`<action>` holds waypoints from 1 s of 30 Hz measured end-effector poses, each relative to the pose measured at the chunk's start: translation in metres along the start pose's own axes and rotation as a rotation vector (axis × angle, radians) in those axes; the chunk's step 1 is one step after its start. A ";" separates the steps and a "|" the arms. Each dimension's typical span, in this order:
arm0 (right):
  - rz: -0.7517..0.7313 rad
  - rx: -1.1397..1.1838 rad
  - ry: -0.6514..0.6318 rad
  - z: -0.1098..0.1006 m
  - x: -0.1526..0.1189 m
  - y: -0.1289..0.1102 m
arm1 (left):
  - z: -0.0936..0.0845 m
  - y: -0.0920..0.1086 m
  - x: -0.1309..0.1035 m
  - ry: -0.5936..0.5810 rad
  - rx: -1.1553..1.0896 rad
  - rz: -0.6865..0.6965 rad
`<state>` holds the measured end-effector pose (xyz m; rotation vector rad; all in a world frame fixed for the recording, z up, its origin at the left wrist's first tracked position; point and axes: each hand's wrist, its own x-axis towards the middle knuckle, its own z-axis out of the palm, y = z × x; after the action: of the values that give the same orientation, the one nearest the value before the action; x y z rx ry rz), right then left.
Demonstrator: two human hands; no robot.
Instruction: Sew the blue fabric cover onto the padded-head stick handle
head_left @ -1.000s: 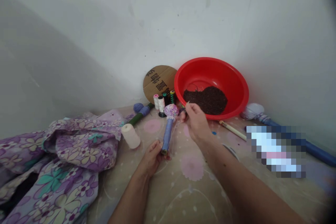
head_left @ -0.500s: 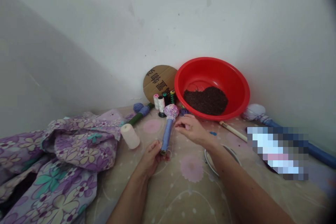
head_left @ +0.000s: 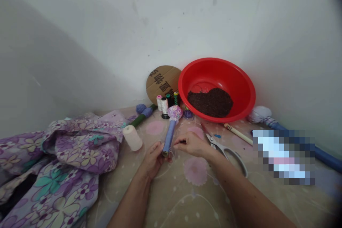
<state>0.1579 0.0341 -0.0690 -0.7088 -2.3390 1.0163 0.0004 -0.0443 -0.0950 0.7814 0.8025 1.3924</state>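
Fabric with a purple flower print point(head_left: 66, 156) lies heaped at the far left, spilling over the edge of the patterned table covering point(head_left: 187, 199). Just right of it a cream thread cone point(head_left: 133, 138) lies tilted on its side, apart from both hands. Behind it a cluster of small thread spools point(head_left: 166, 102) stands in front of a round cardboard disc point(head_left: 162, 82) leaning on the wall.

Near the middle, the left hand point(head_left: 153, 156) wraps its fingers around the bottom end of a cloth-wrapped stick point(head_left: 169, 133) with a stuffed floral head; the stick leans away from the person, head close to the spools. The right hand point(head_left: 191, 144) sits just beside that bottom end, thumb and forefinger pressed together in a pinch. What they pinch is too fine to make out, though loose thread seems to trail near the stick's end.

Scissors point(head_left: 221, 146) lie just right of the right wrist, and further right a red basin point(head_left: 216, 89) holds dark grainy filling.

Risks, as a judgement: the thread could slip from so fine a pinch, the wrapping could loosen if the left grip slackens, and the forearm could knock the scissors lying so close
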 end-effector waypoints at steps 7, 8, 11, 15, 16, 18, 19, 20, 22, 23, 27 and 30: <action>0.057 0.164 0.002 0.008 0.003 0.000 | 0.001 0.001 -0.002 -0.004 0.015 0.002; 0.053 0.193 0.041 0.007 0.004 -0.001 | 0.002 0.002 -0.002 -0.003 0.008 0.002; 0.039 0.236 0.178 0.000 0.003 -0.002 | 0.003 0.002 -0.002 0.012 -0.004 0.005; 0.038 0.174 0.241 -0.007 0.002 0.000 | 0.004 0.003 -0.002 0.021 0.012 0.001; 0.039 0.163 0.242 -0.008 0.003 0.001 | 0.005 0.003 -0.002 0.020 0.014 0.002; 0.048 0.147 0.247 -0.007 0.003 0.003 | 0.005 0.003 -0.001 0.013 0.010 0.009; 0.054 0.140 0.244 -0.007 0.004 0.004 | 0.004 0.003 -0.001 0.008 0.009 0.010; 0.058 0.133 0.236 -0.006 0.004 0.005 | 0.004 0.003 -0.001 0.005 0.009 0.010; 0.055 0.115 0.203 -0.005 0.003 0.007 | 0.003 0.002 -0.001 0.002 0.012 0.006; 0.048 0.102 0.182 -0.004 0.002 0.007 | 0.002 0.002 -0.001 0.002 0.013 0.003; 0.020 0.009 0.129 0.003 -0.002 0.002 | 0.001 0.002 -0.001 0.003 0.011 -0.001; -0.014 -0.010 0.114 0.010 -0.003 -0.005 | 0.001 0.002 0.000 0.012 0.017 -0.003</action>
<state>0.1525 0.0241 -0.0722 -0.7336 -2.2500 0.9338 0.0003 -0.0447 -0.0926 0.7861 0.8254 1.3903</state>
